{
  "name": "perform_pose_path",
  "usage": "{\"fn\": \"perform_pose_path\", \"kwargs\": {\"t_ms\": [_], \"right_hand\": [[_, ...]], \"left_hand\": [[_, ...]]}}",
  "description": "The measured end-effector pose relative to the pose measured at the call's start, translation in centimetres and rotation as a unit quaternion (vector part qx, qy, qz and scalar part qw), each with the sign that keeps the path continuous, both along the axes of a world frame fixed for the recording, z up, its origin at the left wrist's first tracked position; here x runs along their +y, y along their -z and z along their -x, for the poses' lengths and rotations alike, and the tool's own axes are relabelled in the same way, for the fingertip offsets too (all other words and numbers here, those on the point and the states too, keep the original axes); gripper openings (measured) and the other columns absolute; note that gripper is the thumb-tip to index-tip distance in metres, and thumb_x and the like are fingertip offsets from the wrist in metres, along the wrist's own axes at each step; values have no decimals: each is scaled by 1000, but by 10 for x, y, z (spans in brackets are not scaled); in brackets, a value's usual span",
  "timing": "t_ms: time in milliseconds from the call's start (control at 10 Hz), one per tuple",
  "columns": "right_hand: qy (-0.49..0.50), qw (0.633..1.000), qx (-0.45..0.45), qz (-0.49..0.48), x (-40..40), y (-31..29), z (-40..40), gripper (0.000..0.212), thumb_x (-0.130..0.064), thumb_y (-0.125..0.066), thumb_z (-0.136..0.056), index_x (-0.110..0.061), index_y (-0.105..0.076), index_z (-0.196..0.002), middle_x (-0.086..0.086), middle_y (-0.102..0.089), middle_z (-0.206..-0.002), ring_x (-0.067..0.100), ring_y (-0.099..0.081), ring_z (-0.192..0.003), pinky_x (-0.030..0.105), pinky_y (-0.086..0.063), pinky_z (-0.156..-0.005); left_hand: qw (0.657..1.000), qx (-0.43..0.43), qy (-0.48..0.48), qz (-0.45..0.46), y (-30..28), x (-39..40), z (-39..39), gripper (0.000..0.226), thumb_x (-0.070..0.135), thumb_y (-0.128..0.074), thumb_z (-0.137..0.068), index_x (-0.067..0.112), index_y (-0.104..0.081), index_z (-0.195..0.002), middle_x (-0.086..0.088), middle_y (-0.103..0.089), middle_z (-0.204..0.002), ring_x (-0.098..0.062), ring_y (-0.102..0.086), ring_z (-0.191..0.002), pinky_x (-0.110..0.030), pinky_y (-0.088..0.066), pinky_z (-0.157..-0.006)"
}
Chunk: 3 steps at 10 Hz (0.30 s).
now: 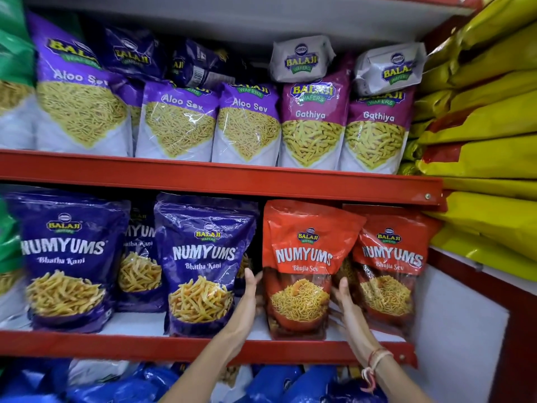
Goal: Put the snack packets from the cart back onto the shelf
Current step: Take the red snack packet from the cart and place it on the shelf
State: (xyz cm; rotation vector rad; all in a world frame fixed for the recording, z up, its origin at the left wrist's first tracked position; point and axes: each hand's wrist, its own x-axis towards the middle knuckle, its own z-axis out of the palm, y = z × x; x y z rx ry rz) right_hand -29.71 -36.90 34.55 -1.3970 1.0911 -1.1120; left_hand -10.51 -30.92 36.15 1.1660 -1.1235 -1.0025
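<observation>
**Red packet going onto the middle shelf**

From the head camera, we see both hands at a red Numyums Bhujia Sev packet (302,266) that stands upright on the middle shelf (203,346), near its front edge. The left hand (247,303) lies flat against the packet's left side, fingers straight. The right hand (345,301) presses its right side, with the fingers slipped between it and a second red packet (389,263) just to the right. So the packet is held between two open palms rather than gripped in a fist. Its base appears to rest on the shelf board.

To the left stand purple Bhatha Kani packets (203,266), and the shelf above carries Aloo Sev (177,120) and Gathiya (313,123) packets in a full row.

We judge this packet all but placed; it needs only a nudge straight before the hands let go. How much remains we cannot tell, because the cart is out of view (blue packets (276,382) show at the bottom edge, but what they rest in is unclear). There is open space between the purple packets at the left of the shelf.
</observation>
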Motion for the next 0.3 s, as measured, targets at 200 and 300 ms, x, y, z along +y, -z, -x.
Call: {"fn": "perform_pose_path", "kwargs": {"t_ms": [200, 300], "right_hand": [[-6, 1000, 19, -8, 20, 3, 7, 112, -93, -29, -56, -27, -37, -146, 7, -44, -151, 31, -40, -139, 53, -30, -117], [43, 995, 70, 53, 28, -5, 6, 90, -82, -26, -77, -24, -40, -145, 5, -43, -152, 28, -41, -139, 53, -32, -116]], "left_hand": [[1000, -14, 26, -5, -4, 22, 6, 65, 60, -6, -88, 30, -20, -143, -11, -38, -148, -28, -40, -133, -43, -28, -114], [999, -43, 4, 10, -13, 35, 6, 63, 57, -13, -90, 24, -28, -142, 2, -43, -138, -22, -41, -131, -36, -28, -112]]}}
